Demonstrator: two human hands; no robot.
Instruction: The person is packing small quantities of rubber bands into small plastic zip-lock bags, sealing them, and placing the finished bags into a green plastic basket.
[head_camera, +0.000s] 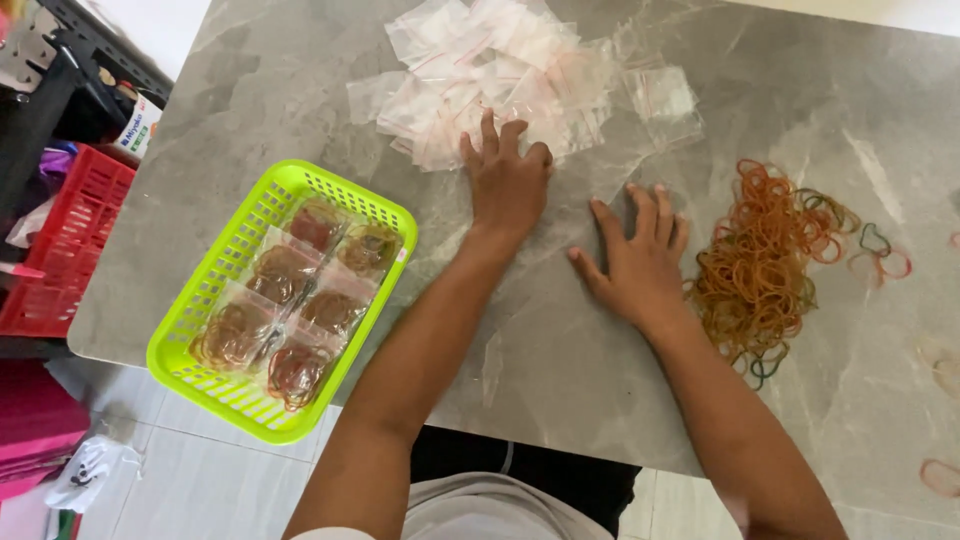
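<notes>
Both hands palm-down, fingers spread: left hand (507, 180) ahead of right hand (637, 262).

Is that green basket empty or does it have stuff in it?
Partly full: the green basket holds several small clear bags of rubber bands lying flat across its bottom.

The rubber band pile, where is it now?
In the head view, the rubber band pile lies on the grey table, just right of the right hand.

One green basket (215, 290); two hands (510, 180)
</notes>
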